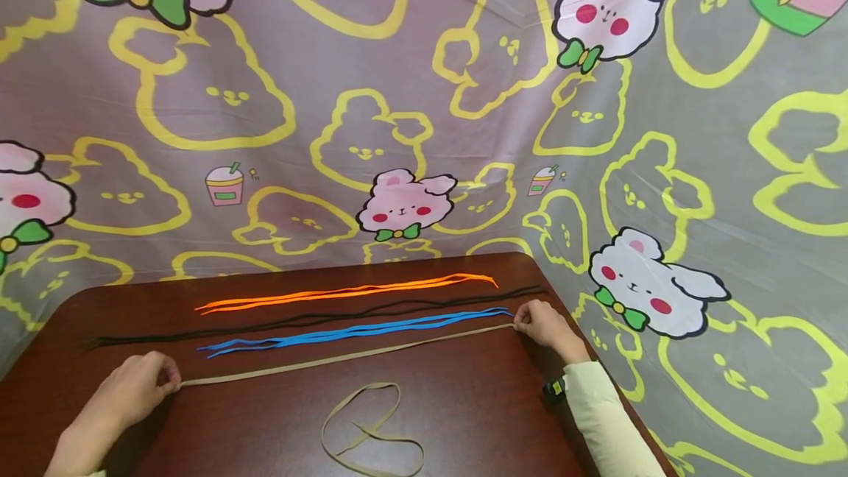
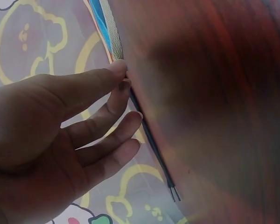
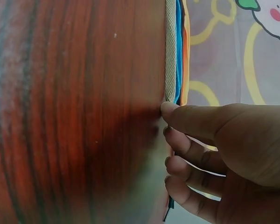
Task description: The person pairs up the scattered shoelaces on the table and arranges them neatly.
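Note:
A flat beige shoelace [image 1: 344, 355] stretches nearly straight across the dark wooden table. My left hand [image 1: 135, 389] pinches its left end between thumb and forefinger, and my right hand [image 1: 546, 326] pinches the right end. In the left wrist view the beige lace [image 2: 111, 28] runs up from the thumb tip, the other fingers loosely bent. The right wrist view has the lace [image 3: 171, 56] leading away from the thumb [image 3: 191, 116]. Just behind it lie blue laces [image 1: 358, 331]. A second beige lace [image 1: 324, 429] lies in loose loops nearer to me.
Farther back on the table [image 1: 477, 403] lie black laces [image 1: 318, 316] and orange laces [image 1: 344, 291], roughly parallel to the blue ones. A cartoon-printed cloth [image 1: 397, 131] hangs behind the table and along its right side. A dark band [image 1: 553, 390] sits on my right wrist.

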### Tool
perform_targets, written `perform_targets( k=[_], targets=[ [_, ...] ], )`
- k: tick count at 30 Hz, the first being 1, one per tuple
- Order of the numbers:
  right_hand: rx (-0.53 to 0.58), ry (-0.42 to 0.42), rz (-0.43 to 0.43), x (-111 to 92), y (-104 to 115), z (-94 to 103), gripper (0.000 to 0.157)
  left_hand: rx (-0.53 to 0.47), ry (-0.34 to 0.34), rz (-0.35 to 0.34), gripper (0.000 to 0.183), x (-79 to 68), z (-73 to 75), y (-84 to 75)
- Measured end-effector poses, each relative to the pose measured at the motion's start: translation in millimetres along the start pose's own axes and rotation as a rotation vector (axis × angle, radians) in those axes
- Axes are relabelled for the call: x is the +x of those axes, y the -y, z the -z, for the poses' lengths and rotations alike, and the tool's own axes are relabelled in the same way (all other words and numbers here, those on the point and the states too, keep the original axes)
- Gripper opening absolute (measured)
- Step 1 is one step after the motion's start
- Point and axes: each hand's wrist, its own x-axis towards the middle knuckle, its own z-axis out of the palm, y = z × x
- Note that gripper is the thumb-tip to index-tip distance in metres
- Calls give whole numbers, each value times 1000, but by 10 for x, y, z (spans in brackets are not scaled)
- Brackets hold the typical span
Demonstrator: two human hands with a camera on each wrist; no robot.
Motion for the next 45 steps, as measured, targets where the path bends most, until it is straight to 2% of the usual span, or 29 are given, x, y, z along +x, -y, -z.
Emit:
perform_targets(
  k=[15, 24, 28, 33, 36, 39, 45],
  targets=[
    [42, 7, -4, -5, -2, -41, 14, 32, 22, 7, 24, 63, -47, 57],
    [44, 19, 8, 10, -12, -23, 13, 6, 50, 57, 19, 99, -20, 25],
    [39, 25, 9, 12, -23, -3, 14, -7, 19, 33, 15, 116, -24, 12],
    [34, -1, -7, -5, -9, 57, 11, 2, -48, -37, 18, 112, -24, -34],
    [49, -53, -12, -27, 62, 119, 9, -20, -89, -90, 24, 98, -28, -153],
    [71, -84, 5, -38, 211, 161, 6, -79, -94, -149, 28, 86, -51, -355],
    [105, -86, 108, -41, 678, 115, 5, -185, 30, -269, 21, 150, -136, -857]
  ],
)
